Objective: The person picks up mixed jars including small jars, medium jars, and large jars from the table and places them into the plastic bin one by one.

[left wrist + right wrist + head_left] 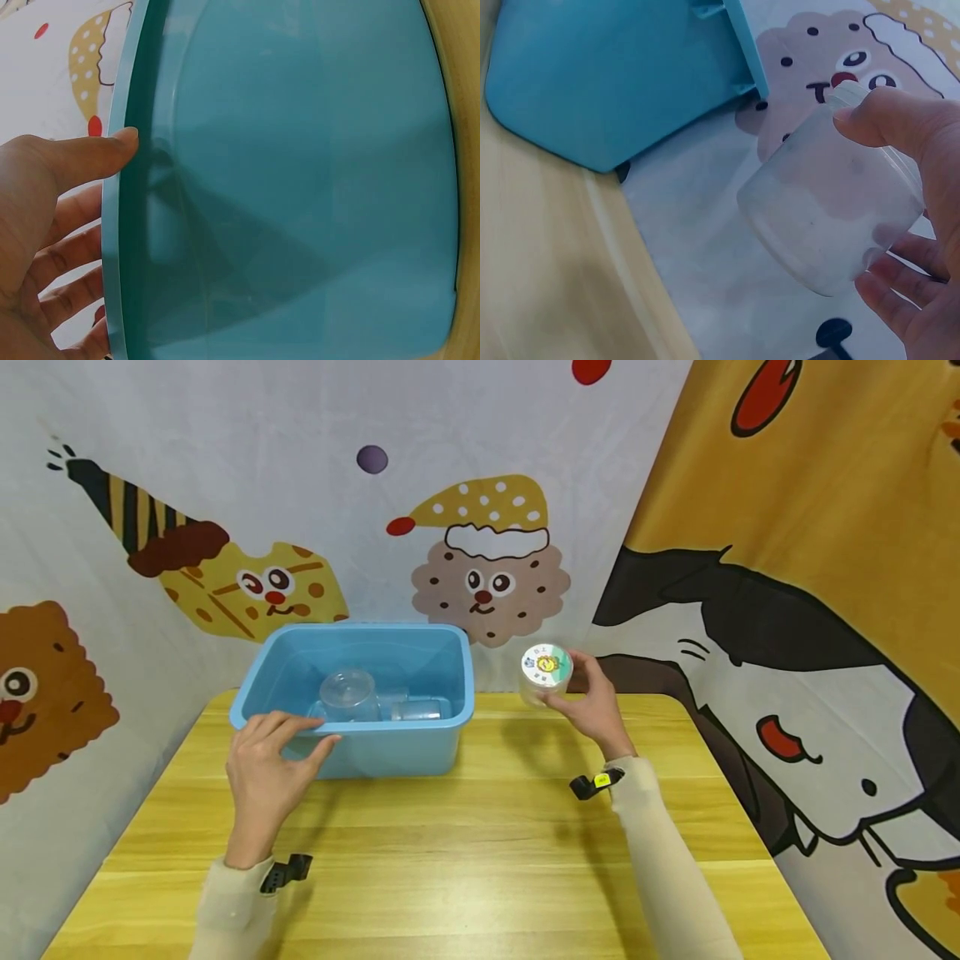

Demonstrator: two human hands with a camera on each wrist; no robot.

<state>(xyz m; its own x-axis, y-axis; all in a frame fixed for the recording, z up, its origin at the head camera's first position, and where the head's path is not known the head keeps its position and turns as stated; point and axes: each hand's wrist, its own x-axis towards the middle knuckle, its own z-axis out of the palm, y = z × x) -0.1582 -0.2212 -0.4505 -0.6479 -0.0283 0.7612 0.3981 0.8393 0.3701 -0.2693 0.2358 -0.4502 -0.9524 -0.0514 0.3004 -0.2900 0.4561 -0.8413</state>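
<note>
Raised above the back edge of the table, a clear plastic jar [535, 692] with a printed white and green lid [547, 665] is held in my right hand [596, 708]. The right wrist view shows the thumb near the top of the jar [817, 202] and the other fingers round its far side. My left hand [270, 768] grips the front rim of a blue plastic tub [390, 752], at its left part. In the left wrist view the thumb [97, 159] crosses the rim, and the fingers lie behind it. Inside the tub are a clear round container [348, 693] and a smaller clear one lying down [417, 710].
The tub stands at the back left of a yellow wood-grain table [450, 877]. Right behind it hangs a cloth backdrop [300, 460] with cartoon prints, which also runs along both sides. Each wrist wears a black strap [287, 872].
</note>
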